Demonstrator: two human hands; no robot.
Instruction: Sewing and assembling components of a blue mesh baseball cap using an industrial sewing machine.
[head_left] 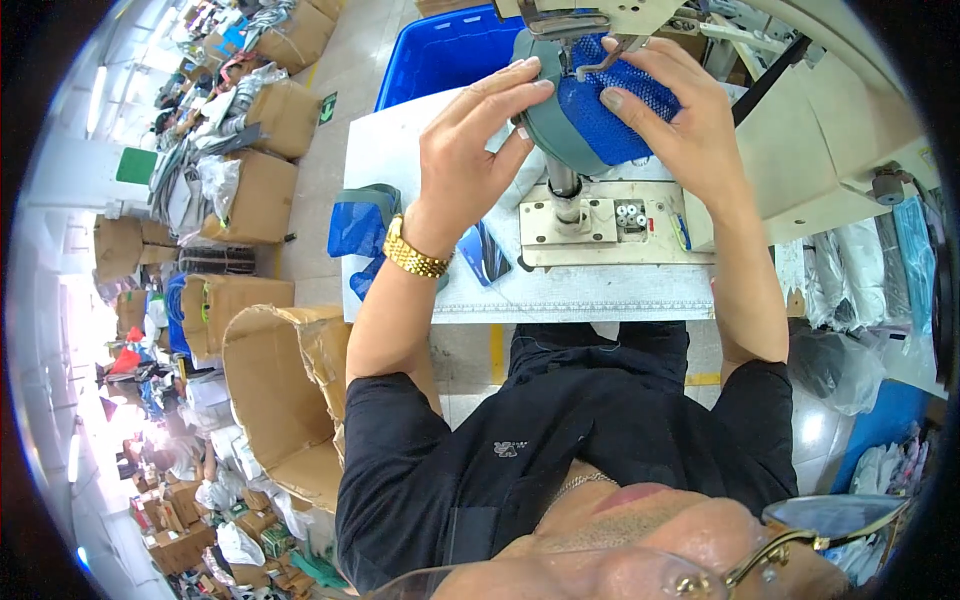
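Note:
A piece of blue mesh joined to a dark green band (562,128) sits under the needle of a post-bed sewing machine (566,190). It looks like a sewn upper or cap part, but its exact kind is unclear. My left hand (478,140) holds its green left edge, fingertips on the band and thumb lower down. My right hand (690,125) grips the blue mesh on the other side, with the thumb on top and the fingers near the presser foot. Similar blue and green pieces (362,228) lie on the white table (400,150) beside my left wrist.
Behind the table's left side stands a blue plastic bin (430,55). An opened cardboard box (275,390) is left of my elbow, with more loaded cartons (262,195) beyond. The machine's body (840,150) rises at the right, near plastic-wrapped goods (850,275).

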